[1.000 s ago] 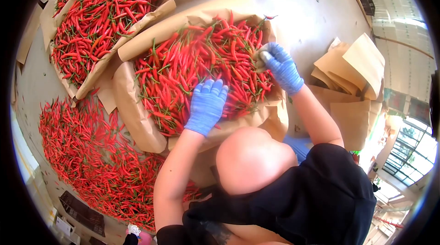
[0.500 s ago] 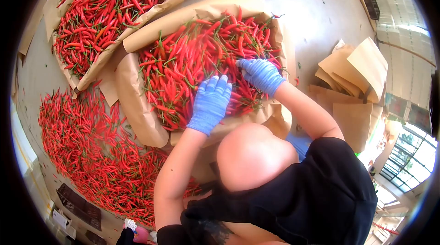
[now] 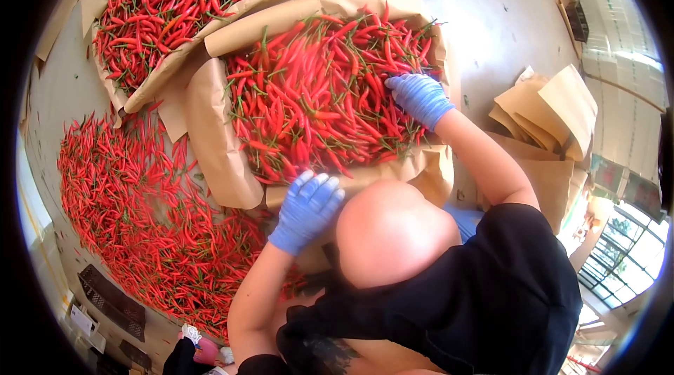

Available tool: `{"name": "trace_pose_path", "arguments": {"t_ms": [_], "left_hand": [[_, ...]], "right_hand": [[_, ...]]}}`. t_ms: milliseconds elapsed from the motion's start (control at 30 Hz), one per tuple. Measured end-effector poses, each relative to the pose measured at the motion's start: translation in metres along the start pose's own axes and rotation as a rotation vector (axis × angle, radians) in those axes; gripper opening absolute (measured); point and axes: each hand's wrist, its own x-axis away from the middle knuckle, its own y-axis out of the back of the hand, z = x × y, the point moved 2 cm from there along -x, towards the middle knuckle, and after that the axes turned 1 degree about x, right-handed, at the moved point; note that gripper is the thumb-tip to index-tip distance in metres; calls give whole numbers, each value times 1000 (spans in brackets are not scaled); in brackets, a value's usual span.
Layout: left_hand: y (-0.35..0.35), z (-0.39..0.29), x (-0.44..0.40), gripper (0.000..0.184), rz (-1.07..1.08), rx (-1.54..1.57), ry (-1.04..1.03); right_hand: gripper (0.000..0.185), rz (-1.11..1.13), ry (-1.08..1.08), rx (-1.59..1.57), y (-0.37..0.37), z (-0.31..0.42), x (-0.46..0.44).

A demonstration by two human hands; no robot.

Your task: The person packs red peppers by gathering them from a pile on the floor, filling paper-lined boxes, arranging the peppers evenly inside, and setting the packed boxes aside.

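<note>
Red chili peppers [image 3: 309,94] with green stems fill a box lined with brown paper [image 3: 217,140] in front of me. My left hand [image 3: 306,212], in a blue glove with pale fingertips, is open at the box's near edge, its fingers stretched toward the peppers. Nothing shows in it. At the right side of the box, my right hand [image 3: 423,100], gloved in blue too, rests against the peppers. Its fingers are bent and close together, and whatever lies under them is hidden.
Another paper-lined box of chilies [image 3: 168,14] stands at the upper left. A broad heap of chilies [image 3: 140,221] covers the floor on the left. Folded brown paper [image 3: 544,108] lies at the right. A dark crate [image 3: 112,301] and part of another person [image 3: 200,350] appear lower left.
My left hand has drawn back from the peppers toward my body, to the box's near edge. My right hand has shifted right, toward the box's right side. The view has shifted slightly.
</note>
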Motion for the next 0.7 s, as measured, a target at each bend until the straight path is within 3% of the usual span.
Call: {"name": "trace_pose_path", "arguments": {"t_ms": [200, 267, 300, 333, 433, 500, 567, 600, 633, 667, 700], "left_hand": [[0, -2, 45, 26, 41, 12, 75], [1, -1, 57, 26, 9, 12, 85], [2, 0, 64, 26, 8, -7, 103], [2, 0, 70, 27, 10, -25, 123], [0, -3, 82, 26, 8, 9, 151], [-4, -8, 93, 25, 50, 68, 162], [-7, -16, 96, 24, 324, 165, 163], [-8, -22, 97, 23, 415, 204, 162], [-17, -28, 105, 22, 458, 199, 123], [-19, -32, 107, 21, 469, 233, 98], [-20, -40, 107, 21, 596, 204, 104]], "right_hand": [[10, -229, 50, 129, -15, -20, 3], [11, -384, 151, -483, -8, -28, 8], [13, -441, 55, -679, -6, -34, 11], [11, -404, -33, -809, 3, -37, 16], [10, -486, -30, -1027, 48, -11, 37], [10, -578, 24, -1476, 69, 41, 47], [12, -309, 99, -1541, 77, 109, 55], [20, -291, 397, -1418, 58, 145, 47], [25, 279, 613, -1483, 49, 178, 44], [37, 123, 1138, -1132, 7, 210, 35], [50, 771, 872, -679, 8, 228, 38]]}}
